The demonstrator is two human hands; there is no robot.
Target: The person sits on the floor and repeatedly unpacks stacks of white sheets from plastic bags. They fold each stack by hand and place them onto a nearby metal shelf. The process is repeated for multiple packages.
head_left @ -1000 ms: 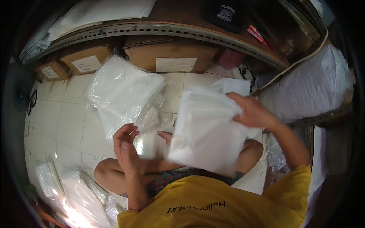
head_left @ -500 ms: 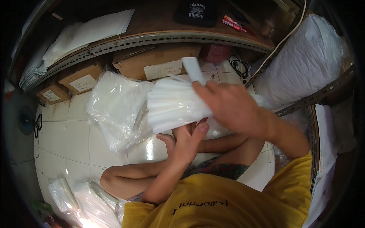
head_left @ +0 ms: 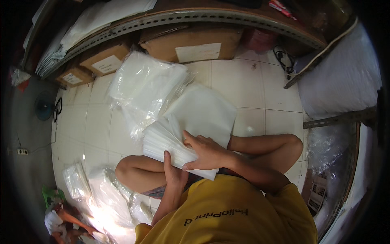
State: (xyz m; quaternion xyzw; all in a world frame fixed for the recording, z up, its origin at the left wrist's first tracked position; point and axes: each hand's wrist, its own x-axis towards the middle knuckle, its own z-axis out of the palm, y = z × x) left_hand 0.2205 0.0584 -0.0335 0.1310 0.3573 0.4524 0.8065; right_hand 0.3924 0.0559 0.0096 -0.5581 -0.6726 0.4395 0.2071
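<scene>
A thick stack of thin white sheets, fanned along its left edge, lies over my crossed legs. My left hand holds its near left edge, thumb on top and the other fingers hidden. My right hand rests on top of the stack, its thumb and fingers closed over the bent sheets. Beyond the hands, a broad white sheet spreads out flat; how it joins the stack is hidden. A clear plastic package of white sheets lies on the floor just past it, at the far left.
Cardboard boxes stand beneath a metal-edged shelf. At the right is a big white wrapped roll above a metal bar. Plastic-wrapped bundles lie at the lower left, near another person. Tiled floor surrounds me.
The stack has come down nearer to my lap from a raised, fanned position. My right hand has moved left and closer to me. The view has shifted, bringing another person into sight at lower left.
</scene>
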